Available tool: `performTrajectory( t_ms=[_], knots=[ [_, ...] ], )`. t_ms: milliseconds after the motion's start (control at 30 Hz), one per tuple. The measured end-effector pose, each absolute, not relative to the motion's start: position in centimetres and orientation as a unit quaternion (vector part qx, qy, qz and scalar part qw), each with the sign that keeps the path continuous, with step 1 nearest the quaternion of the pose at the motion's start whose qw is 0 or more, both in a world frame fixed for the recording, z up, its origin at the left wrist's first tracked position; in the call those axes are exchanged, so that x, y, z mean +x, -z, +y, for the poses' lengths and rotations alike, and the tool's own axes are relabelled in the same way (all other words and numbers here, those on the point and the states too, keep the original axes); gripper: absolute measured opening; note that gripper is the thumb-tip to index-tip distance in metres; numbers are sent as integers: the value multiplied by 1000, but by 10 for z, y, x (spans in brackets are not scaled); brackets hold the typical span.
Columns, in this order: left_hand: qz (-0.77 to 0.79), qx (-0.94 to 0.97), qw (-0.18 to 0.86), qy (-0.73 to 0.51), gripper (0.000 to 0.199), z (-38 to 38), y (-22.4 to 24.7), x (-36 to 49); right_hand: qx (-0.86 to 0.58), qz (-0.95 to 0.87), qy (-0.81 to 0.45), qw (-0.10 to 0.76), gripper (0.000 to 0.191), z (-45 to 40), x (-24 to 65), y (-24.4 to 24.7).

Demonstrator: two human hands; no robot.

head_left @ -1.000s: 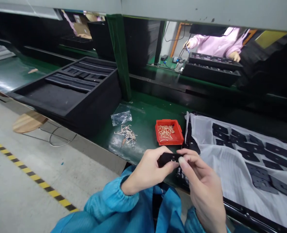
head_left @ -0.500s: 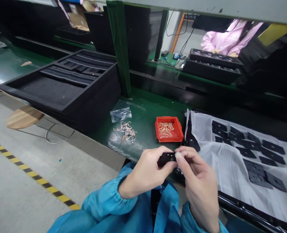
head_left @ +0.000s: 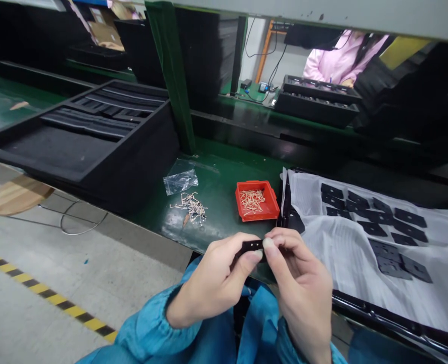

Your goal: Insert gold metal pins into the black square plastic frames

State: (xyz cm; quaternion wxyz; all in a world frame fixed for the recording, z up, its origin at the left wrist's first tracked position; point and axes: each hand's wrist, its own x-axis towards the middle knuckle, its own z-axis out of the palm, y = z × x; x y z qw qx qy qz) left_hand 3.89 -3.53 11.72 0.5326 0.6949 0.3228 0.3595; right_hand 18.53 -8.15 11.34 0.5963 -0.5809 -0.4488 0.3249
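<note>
Between my hands is a small black part (head_left: 251,245) with tiny bright dots on its face. My left hand (head_left: 222,278) grips its left end between thumb and fingers. The thumb and fingers of my right hand (head_left: 298,283) pinch its right end. Just beyond my hands, a red tray (head_left: 258,216) holds many thin metal pieces (head_left: 252,201). More thin pieces (head_left: 192,207) lie in a loose pile on the green table (head_left: 216,172), beside a clear plastic bag (head_left: 180,181).
At the right, flat black plates (head_left: 375,215) lie on white sheeting (head_left: 333,247) in a black tray. A large black foam box (head_left: 140,146) stands left, near a green post (head_left: 173,76). Across the bench, a person in pink (head_left: 324,63) is by black boxes (head_left: 315,103).
The view has shifted, so the bench items sit farther left in the picture. Both hands keep hold of the black part, which now shows more of its dotted face.
</note>
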Motion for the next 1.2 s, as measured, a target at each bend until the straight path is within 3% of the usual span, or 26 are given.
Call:
performTrajectory(
  t_ms=[367, 533, 633, 700, 833, 900, 1033, 1200],
  knots=[
    [381, 649, 489, -441, 33, -43, -114, 45, -590, -515, -232, 577, 5, -89, 176, -118],
    [392, 624, 483, -474, 33, -40, -112, 47, -583, -531, -174, 590, 30, -99, 179, -115],
    [385, 616, 489, -483, 32, -39, -114, 50, -584, -491, -195, 616, 55, -100, 180, -110],
    [379, 655, 436, -487, 29, -41, -114, 53, -585, -469, -226, 621, 64, -98, 179, -108],
    [356, 746, 188, -531, 16, -52, -110, 61, -563, -429, -247, 663, 43, -90, 176, -109],
    [346, 753, 119, -547, 16, -57, -108, 63, -542, -425, -245, 683, 31, -89, 178, -109],
    [373, 745, 154, -530, 17, -63, -110, 65, -543, -446, -207, 680, 28, -97, 188, -103],
    [379, 733, 269, -497, 23, -64, -119, 63, -527, -582, -46, 617, 33, -105, 201, -96]
  ],
)
